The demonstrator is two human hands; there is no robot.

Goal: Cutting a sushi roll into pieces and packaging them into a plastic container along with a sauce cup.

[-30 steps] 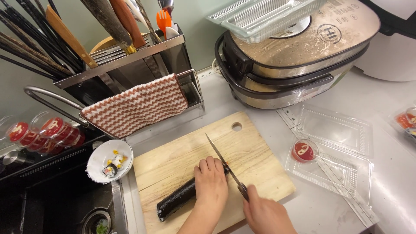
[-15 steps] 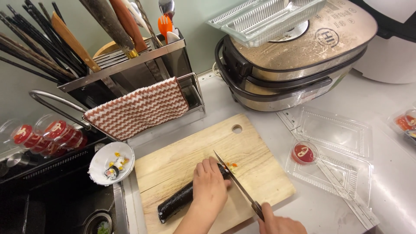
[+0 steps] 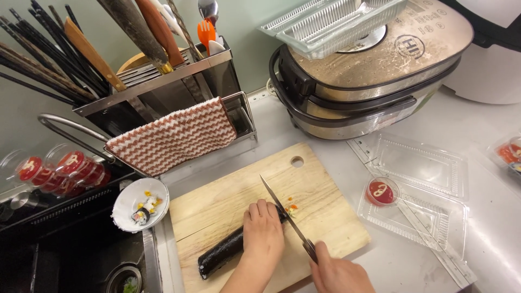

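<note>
Head view: left hand presses seaweed roll; right hand grips knife.

Two bare hands enter from the bottom edge of the frame, just right of centre. The left hand shows its back, with four fingers lying side by side, short plain nails and no ring; its forearm runs down to the bottom edge with no sleeve, watch or band on it. The right hand, at the bottom edge further right, is cut off at the wrist; it wears no glove or jewellery either.
</note>
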